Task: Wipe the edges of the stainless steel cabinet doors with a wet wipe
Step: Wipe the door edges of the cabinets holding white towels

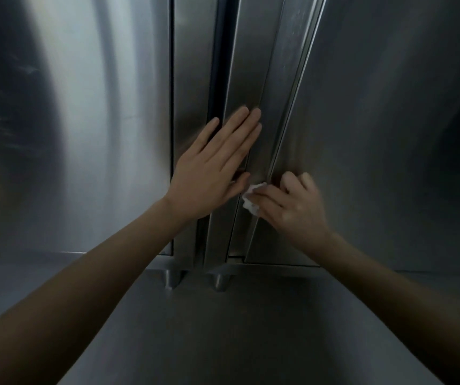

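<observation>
while the left hand [217,165] is laid flat, fingers straight, on the stainless steel door edge [251,79], a crumpled white wet wipe [251,203] is pinched in the curled fingers of the right hand [292,207] and pressed to that same edge, just below the left thumb. two steel feet [171,277] are seen beneath the cabinet doors [376,134].

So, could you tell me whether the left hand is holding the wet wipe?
No, the right hand grips the wet wipe at a cabinet door edge, while the left hand lies flat with straight fingers.
</observation>
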Demonstrator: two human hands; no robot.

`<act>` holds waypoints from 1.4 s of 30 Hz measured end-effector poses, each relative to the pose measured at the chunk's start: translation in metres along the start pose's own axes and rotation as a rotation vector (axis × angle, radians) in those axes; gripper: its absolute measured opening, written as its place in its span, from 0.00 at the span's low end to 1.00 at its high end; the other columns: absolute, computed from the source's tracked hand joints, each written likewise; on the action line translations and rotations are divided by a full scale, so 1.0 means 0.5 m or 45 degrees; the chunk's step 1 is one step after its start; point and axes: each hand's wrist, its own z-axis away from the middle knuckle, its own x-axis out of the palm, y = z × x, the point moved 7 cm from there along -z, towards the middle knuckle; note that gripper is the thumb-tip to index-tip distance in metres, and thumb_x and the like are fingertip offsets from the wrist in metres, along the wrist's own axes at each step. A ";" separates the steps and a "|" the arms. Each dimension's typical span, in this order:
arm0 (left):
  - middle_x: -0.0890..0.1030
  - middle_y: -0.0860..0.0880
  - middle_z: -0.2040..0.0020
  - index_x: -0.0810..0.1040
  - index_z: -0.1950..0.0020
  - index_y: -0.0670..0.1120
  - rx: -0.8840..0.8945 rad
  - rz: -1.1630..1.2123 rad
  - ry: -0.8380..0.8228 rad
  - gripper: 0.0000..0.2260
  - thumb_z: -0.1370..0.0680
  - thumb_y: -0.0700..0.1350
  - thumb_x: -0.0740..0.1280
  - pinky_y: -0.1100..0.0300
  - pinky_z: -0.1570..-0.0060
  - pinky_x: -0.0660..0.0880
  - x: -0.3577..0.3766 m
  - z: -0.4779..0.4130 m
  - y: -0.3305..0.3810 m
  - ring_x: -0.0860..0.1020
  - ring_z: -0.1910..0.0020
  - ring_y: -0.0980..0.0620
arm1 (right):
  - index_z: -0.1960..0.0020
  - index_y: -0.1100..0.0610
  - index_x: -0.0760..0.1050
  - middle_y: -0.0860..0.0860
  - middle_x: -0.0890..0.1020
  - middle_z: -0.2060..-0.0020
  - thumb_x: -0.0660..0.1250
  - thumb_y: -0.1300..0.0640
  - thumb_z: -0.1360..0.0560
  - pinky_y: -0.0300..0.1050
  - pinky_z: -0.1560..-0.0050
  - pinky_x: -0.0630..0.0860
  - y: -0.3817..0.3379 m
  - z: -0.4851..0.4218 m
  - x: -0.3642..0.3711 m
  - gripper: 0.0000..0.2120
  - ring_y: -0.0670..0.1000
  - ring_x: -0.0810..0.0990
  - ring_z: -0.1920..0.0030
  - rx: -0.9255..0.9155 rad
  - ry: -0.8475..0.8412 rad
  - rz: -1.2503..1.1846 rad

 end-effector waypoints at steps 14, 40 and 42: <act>0.52 0.43 0.21 0.52 0.21 0.40 0.388 -0.048 -0.382 0.29 0.21 0.45 0.55 0.51 0.23 0.42 0.044 0.135 0.029 0.48 0.22 0.47 | 0.45 0.58 0.81 0.52 0.84 0.50 0.66 0.61 0.24 0.46 0.62 0.65 -0.193 0.258 0.133 0.09 0.53 0.73 0.60 0.442 -0.089 -0.191; 0.56 0.43 0.23 0.54 0.23 0.37 0.099 0.027 -0.309 0.32 0.25 0.40 0.62 0.50 0.23 0.45 0.011 0.090 -0.001 0.46 0.21 0.48 | 0.52 0.66 0.82 0.58 0.83 0.54 0.63 0.59 0.21 0.48 0.53 0.79 -0.123 0.142 0.094 0.11 0.55 0.81 0.54 1.131 0.322 -0.693; 0.56 0.44 0.23 0.55 0.23 0.37 0.111 0.035 -0.300 0.31 0.24 0.40 0.62 0.50 0.23 0.44 0.010 0.089 -0.005 0.46 0.21 0.49 | 0.50 0.67 0.81 0.59 0.82 0.52 0.66 0.64 0.24 0.46 0.47 0.77 -0.071 0.078 0.071 0.08 0.56 0.80 0.52 1.204 0.498 -0.699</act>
